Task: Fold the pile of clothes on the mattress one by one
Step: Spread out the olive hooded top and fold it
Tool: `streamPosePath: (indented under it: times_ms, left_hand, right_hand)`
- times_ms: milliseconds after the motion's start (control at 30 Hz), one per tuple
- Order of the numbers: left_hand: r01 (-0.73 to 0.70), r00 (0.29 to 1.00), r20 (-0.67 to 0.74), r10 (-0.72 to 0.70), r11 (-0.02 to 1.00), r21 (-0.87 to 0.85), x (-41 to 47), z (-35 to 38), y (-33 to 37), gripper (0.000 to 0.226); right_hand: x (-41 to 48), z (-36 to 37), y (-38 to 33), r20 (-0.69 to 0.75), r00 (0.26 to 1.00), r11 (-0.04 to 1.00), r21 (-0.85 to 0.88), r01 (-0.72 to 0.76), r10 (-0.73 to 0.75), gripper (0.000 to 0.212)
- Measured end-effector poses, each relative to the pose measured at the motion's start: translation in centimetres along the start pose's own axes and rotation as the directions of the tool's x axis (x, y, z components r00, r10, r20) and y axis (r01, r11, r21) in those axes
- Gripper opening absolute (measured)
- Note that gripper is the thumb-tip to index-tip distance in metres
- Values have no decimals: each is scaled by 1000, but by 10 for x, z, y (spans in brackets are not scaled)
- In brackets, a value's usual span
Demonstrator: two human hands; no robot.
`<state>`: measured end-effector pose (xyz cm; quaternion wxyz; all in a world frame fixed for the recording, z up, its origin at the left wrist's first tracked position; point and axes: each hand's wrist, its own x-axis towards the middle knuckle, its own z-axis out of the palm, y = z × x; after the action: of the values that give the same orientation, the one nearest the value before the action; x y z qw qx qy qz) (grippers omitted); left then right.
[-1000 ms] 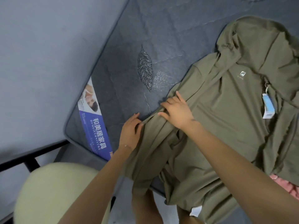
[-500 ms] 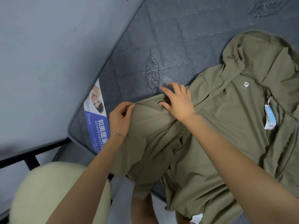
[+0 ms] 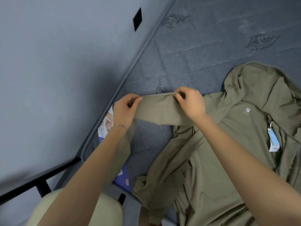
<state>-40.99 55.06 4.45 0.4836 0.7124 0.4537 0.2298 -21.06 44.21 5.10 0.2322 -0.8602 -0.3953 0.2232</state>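
Observation:
An olive-green hooded jacket (image 3: 228,144) lies spread on the dark grey mattress (image 3: 203,46), hood toward the far right, with a small white logo on the chest and a blue and white tag (image 3: 273,141) hanging by the zip. My left hand (image 3: 125,110) and my right hand (image 3: 189,101) each pinch the upper edge of one sleeve (image 3: 159,110). The sleeve is lifted and stretched flat between them above the mattress. Part of the jacket's hem hangs over the mattress's near edge.
A grey wall (image 3: 57,70) with a black plate (image 3: 137,19) runs along the mattress's left side. A blue and white label (image 3: 105,126) lies at the mattress corner. A black bed frame bar (image 3: 40,176) and a pale cushioned seat (image 3: 105,211) are below left.
Both hands took hold of the sleeve that lay on the jacket's left side, lifted it and drew it out taut toward the wall. The view has tilted up along the mattress.

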Motion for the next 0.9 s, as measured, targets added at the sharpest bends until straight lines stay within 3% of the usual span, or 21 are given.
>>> streamPosePath:
  times_ms: [167, 300, 433, 567, 700, 767, 900]
  left_hand:
    - [94, 991, 93, -95, 995, 18, 22, -3, -27, 9]
    - [226, 927, 247, -281, 947, 229, 15, -11, -81, 14]
    - [299, 896, 227, -382, 896, 328, -12, -25, -117, 14]
    - [366, 868, 217, -447, 870, 330, -26, -26, -120, 6]
    - [240, 843, 344, -414, 861, 448, -31, -19, -116, 7]
    - [229, 874, 287, -391, 854, 466, -29, -17, -115, 8]
    - [313, 943, 9, -332, 897, 313, -8, -24, -106, 12]
  right_hand:
    - [14, 3, 11, 22, 990, 979, 149, -141, 139, 15]
    - [25, 10, 33, -25, 963, 944, 207, -257, 268, 17]
    - [34, 16, 53, -76, 903, 858, 355, -372, 423, 40]
    - [35, 23, 65, -99, 857, 813, 388, -434, 505, 41]
    - [39, 27, 67, -22, 875, 814, 380, -440, 484, 43]
    - [43, 24, 67, 28, 880, 802, 398, -445, 474, 32]
    - [52, 15, 71, 69, 876, 777, 432, -458, 477, 20]
